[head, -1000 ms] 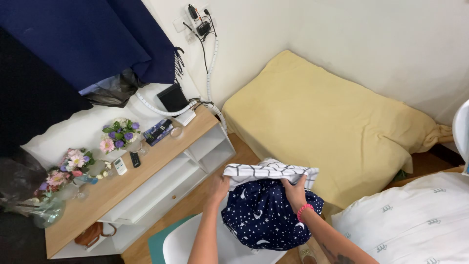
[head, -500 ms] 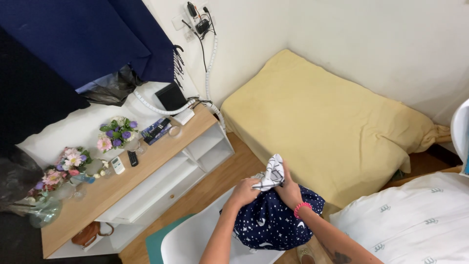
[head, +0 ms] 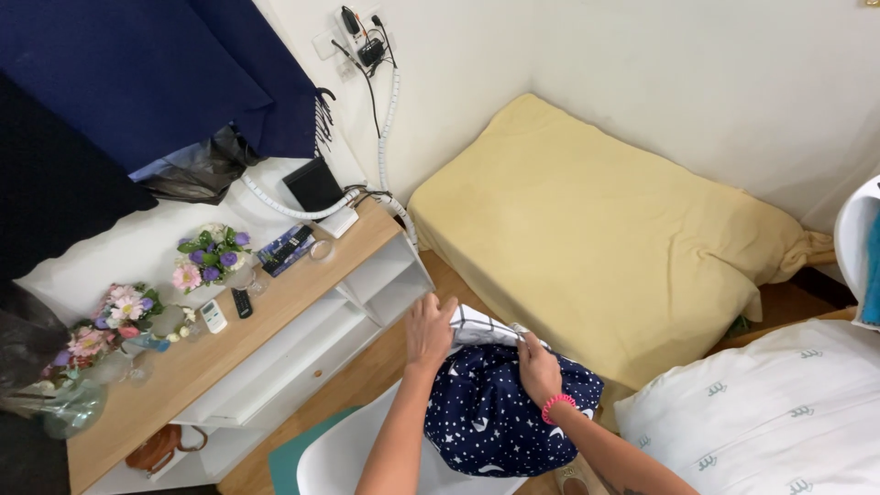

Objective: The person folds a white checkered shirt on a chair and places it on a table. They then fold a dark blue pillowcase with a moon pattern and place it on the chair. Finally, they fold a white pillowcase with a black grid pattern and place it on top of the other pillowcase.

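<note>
Left hand point(head: 429, 332): fingers curled over the near edge of a white cloth with a thin dark grid point(head: 478, 326), closed on it. Right hand point(head: 539, 369): pinched shut on the same cloth at its other end, a pink band point(head: 556, 405) at the wrist.

White grid cloth: folded small, held between the two hands, lying on top of the navy fabric.

Navy fabric with white stars and moons point(head: 490, 412): a rumpled heap directly under both hands, resting on the white chair point(head: 353, 458) below (only the chair's rim shows).

Floor point(head: 385, 362): wood planks, visible between the chair and the shelf unit.

Surface point(head: 197, 362): long low wooden top over white open shelves, running along the left wall. On it, from far end to near: a black box point(head: 313, 183), a dark remote on a blue booklet point(head: 286, 248), a pot of pink and purple flowers point(head: 213, 257), a white remote point(head: 213, 316), a second bunch of pink flowers point(head: 115, 316), a clear glass vase point(head: 64, 408). A brown bag point(head: 158, 447) sits on a lower shelf.

Room: yellow mattress point(head: 605, 238) on the floor against the white wall; white patterned bedding point(head: 761, 412) at lower right; navy curtain point(head: 156, 73) upper left; cables in white spiral wrap point(head: 390, 119) running down from a wall socket.
</note>
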